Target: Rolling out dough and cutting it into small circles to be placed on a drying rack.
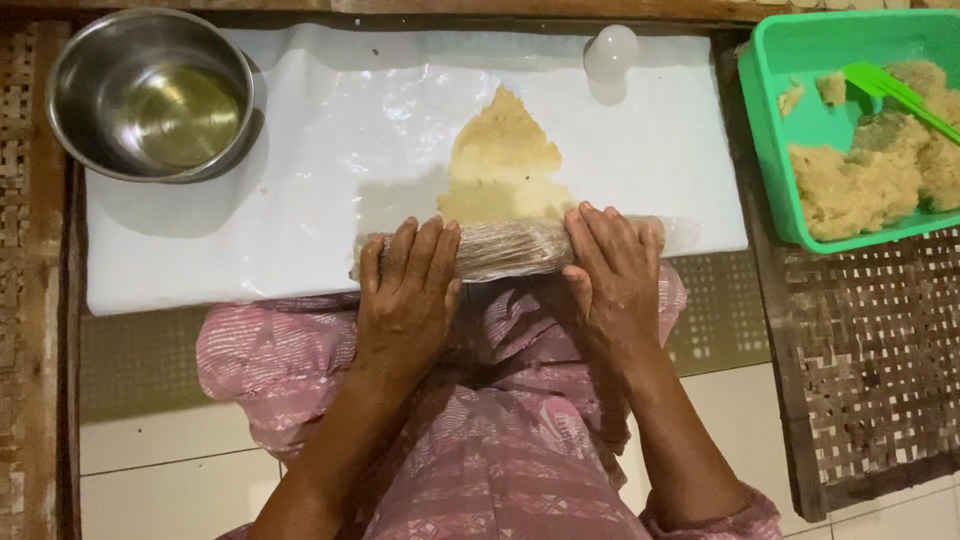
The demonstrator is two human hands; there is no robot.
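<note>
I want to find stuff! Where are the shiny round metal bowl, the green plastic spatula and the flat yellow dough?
shiny round metal bowl (150, 95), head view, on its inner bottom.
green plastic spatula (880, 82), head view, on its blade, inside the green tub.
flat yellow dough (503, 160), head view, on its middle, above both hands.

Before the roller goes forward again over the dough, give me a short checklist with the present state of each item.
1. Both hands on the roller: ok; left hand and right hand lie flat on its two ends.
2. Dough sheet ahead of the roller: ok, thin and flat on the white board.
3. Roller wrapped in clear film: ok.
4. Path clear: ok; metal bowl sits at the far left corner.
5. Spare dough at hand: ok, in the green tub.
6. Even dough thickness: cannot tell.
</note>
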